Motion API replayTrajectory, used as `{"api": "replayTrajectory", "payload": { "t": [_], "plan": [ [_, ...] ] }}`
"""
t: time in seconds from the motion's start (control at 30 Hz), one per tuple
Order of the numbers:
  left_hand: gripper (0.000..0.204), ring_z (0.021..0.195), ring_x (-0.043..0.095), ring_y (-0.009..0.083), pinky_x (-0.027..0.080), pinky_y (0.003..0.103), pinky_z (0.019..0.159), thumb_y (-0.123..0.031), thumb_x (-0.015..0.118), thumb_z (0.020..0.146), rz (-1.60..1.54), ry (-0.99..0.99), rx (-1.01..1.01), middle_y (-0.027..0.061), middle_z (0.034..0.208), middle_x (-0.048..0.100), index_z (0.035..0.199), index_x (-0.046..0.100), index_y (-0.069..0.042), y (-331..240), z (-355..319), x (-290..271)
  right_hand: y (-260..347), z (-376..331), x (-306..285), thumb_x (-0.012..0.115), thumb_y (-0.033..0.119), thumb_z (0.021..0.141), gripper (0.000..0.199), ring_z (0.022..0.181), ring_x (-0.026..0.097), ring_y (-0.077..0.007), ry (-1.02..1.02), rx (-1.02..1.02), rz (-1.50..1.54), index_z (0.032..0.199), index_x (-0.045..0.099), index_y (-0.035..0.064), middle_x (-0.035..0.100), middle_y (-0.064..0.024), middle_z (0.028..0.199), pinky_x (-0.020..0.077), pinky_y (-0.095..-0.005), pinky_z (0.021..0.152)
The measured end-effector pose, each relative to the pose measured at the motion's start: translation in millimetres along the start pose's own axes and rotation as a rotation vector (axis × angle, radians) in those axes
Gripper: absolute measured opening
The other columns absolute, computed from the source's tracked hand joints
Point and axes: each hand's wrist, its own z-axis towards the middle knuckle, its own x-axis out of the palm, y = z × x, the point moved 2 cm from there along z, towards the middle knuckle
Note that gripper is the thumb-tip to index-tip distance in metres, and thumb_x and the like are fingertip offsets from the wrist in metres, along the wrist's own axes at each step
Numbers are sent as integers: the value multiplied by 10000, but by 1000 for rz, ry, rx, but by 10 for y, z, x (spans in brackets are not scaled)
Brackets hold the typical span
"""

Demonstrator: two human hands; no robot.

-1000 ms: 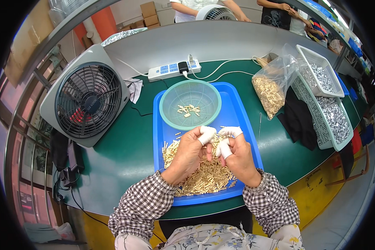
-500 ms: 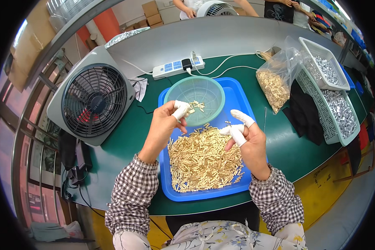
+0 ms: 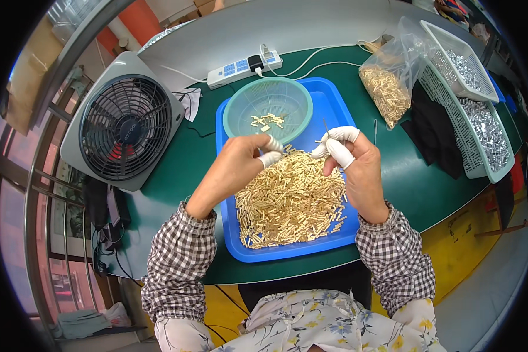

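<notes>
Fingertips (image 3: 271, 151) of the left hand (image 3: 232, 170) are pressed together beside the bowl (image 3: 268, 108); a thin pin (image 3: 327, 128) is pinched by the right hand (image 3: 355, 164). Brass parts (image 3: 290, 199) are heaped below the bowl, in the tray (image 3: 232, 237).
</notes>
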Motion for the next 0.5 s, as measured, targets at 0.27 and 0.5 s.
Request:
{"api": "replayTrajectory", "payload": {
  "t": [0.27,0.5],
  "plan": [
    [241,647,545,246,444,344,595,-83,645,743,231,157,176,122,814,573,976,610,-31,68,-273,422,-55,28,-17,518,85,872,87,584,523,-63,0,-49,-51,853,566,15,630,-69,808,443,-207,535],
    [178,706,563,301,444,396,612,-66,636,734,314,104,270,120,764,540,907,618,-31,91,-299,602,-46,13,5,530,88,866,84,581,506,-51,10,8,-60,850,570,16,629,-54,791,433,-195,540]
  ]
}}
